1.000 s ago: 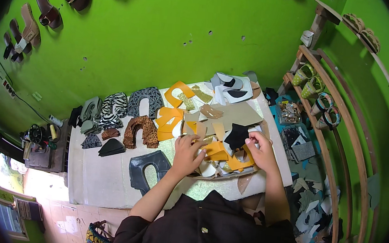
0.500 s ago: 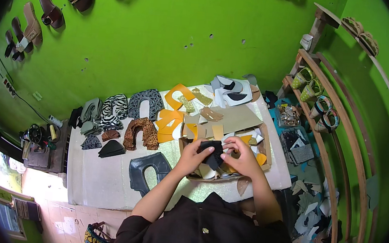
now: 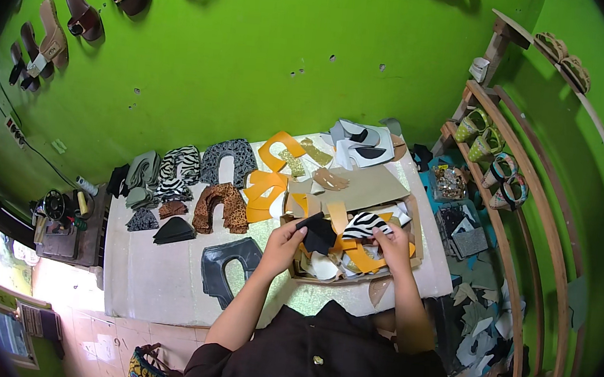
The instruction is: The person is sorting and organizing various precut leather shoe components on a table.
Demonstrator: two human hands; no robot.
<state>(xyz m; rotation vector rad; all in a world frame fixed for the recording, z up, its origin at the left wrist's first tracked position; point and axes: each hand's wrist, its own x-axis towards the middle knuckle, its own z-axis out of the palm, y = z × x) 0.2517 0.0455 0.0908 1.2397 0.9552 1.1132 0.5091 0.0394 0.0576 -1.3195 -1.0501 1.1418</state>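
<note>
My left hand point(image 3: 284, 244) grips some black cut fabric pieces point(image 3: 321, 234) over the left part of a cardboard box point(image 3: 416, 261). Over the box's right part, my right hand point(image 3: 394, 247) pinches a zebra-striped piece point(image 3: 365, 226) by its right end. Orange, white and other coloured scraps point(image 3: 364, 258) fill the box beneath both hands. Left of the box lies a dark grey U-shaped piece point(image 3: 216, 262). Farther back are a stack of leopard-print U-shaped pieces point(image 3: 211, 207) and some orange pieces point(image 3: 265, 192).
Zebra, grey and black cut pieces point(image 3: 174, 231) are grouped on the table's left point(image 3: 141, 275). White and grey pieces point(image 3: 365, 140) lie at the far right. A wooden rack with shoes point(image 3: 498, 149) stands right, scraps point(image 3: 481, 329) below it. A sewing machine point(image 3: 56, 208) is at left.
My hands have moved apart. The right hand now holds a zebra-striped piece above the box, while the left keeps the black pieces, shifted slightly left and lower.
</note>
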